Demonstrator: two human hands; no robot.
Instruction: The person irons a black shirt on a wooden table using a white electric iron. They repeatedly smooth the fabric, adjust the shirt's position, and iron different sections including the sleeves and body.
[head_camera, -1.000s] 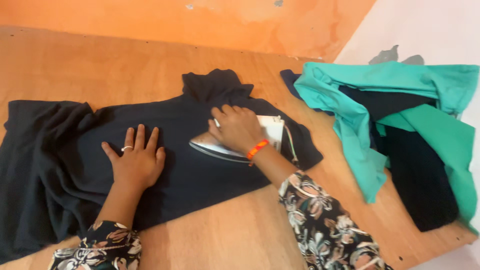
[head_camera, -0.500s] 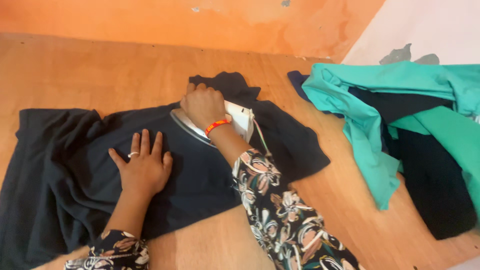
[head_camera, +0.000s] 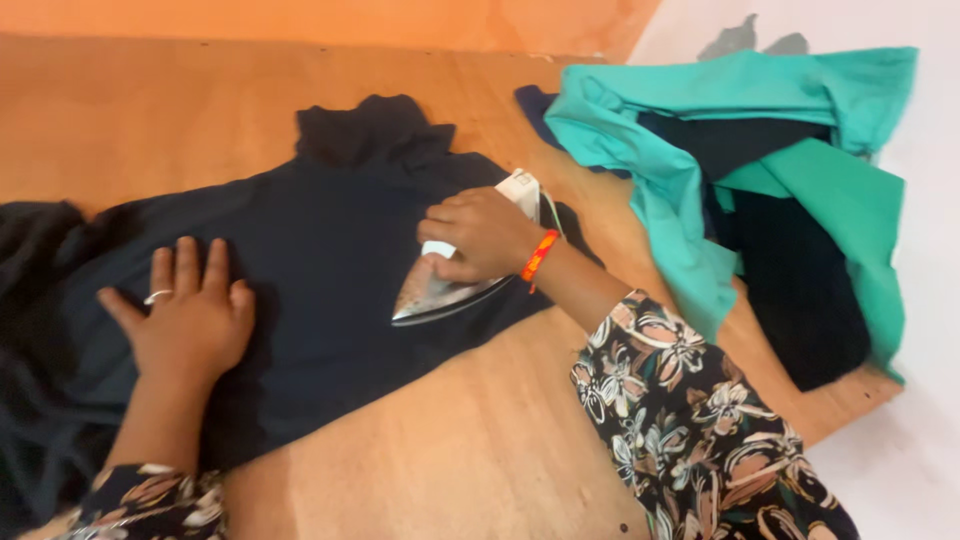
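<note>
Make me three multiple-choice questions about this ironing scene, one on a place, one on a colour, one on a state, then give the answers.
1. Where does the iron rest?
A. on the dark garment
B. on the teal cloth
C. on bare board

2. What colour is the band on the right wrist?
A. blue
B. orange
C. white

3. How is the left hand?
A. clenched in a fist
B. lifted in the air
C. flat, fingers spread on the garment

Answers: 1 A, dark fabric lies under its soleplate; 2 B, the band shows orange beside the right hand; 3 C, palm down on the fabric.
</note>
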